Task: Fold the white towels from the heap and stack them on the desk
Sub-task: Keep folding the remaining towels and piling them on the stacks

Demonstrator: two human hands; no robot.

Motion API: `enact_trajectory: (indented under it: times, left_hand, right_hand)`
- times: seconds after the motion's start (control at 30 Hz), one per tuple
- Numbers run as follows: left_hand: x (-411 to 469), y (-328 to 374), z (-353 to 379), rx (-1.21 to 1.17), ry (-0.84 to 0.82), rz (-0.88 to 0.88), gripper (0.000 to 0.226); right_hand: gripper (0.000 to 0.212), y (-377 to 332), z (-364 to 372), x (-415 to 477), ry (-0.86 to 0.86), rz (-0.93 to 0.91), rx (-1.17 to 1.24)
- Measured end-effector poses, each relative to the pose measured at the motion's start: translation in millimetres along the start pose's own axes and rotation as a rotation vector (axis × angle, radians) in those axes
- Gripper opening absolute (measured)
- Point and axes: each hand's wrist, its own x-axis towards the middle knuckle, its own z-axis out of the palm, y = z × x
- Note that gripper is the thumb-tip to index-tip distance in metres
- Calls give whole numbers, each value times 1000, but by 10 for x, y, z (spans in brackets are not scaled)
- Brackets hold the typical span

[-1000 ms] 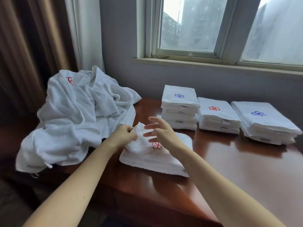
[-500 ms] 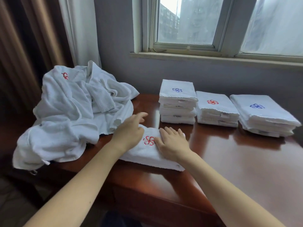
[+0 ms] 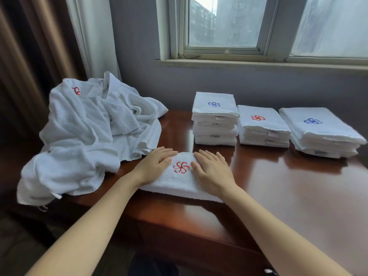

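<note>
I see folded towel [image 3: 179,183] near front of desk [image 3: 278,196], its sides hidden under palms. Left hand [image 3: 155,166], right hand [image 3: 213,170] flat, fingers straight, pressing either side of red emblem [image 3: 181,167]. Heap [image 3: 85,136] at 10 o'clock covers desk's left edge. At 1–2 o'clock: left stack [image 3: 215,118], middle stack [image 3: 262,126], right stack [image 3: 320,132]; label text unreadable to me

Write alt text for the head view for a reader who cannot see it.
The left hand and right hand press flat on a folded white towel with a red emblem on a wooden desk. A heap of unfolded towels lies left; three folded stacks sit behind, below a window.
</note>
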Motion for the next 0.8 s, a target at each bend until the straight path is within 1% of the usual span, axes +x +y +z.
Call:
enact_trajectory:
  times: [0.07,0.17,0.23,0.33,0.4,0.5,0.6,0.67,0.73,0.8]
  left_hand:
    - [0,1,10,-30,14,-27,37]
    - [-11,37,26,-29,46,-51,37]
    - [-28,69,46,5,61,-61,37]
    - [-48,151,108,61,97,-88,39]
    - [-62,250,162,112,115,-136,42]
    - [-89,457,249,230,92,-232,48]
    - [-147,717,301,428,-14,-344,52]
    - [-200,866,298,552,-67,-378,54]
    - [-263,959,267,540,-114,-379,59]
    - [-346,1022,204,387,-173,-360,62]
  right_hand:
    - [50,-11,-21,-48,36,-36,7]
    - [43,-5,-85,-179,104,-190,22]
    - [46,46,-140,-284,70,-292,40]
    - [53,192,-224,-433,11,-376,43]
    - [43,280,-269,-508,41,-410,56]
    - [28,408,-340,-584,134,-368,73]
    - [25,533,-397,-676,189,-289,37]
    - [27,623,-418,-755,219,-210,45]
    - [31,705,-451,-836,236,-113,74]
    - [32,785,-500,-893,209,-1,94]
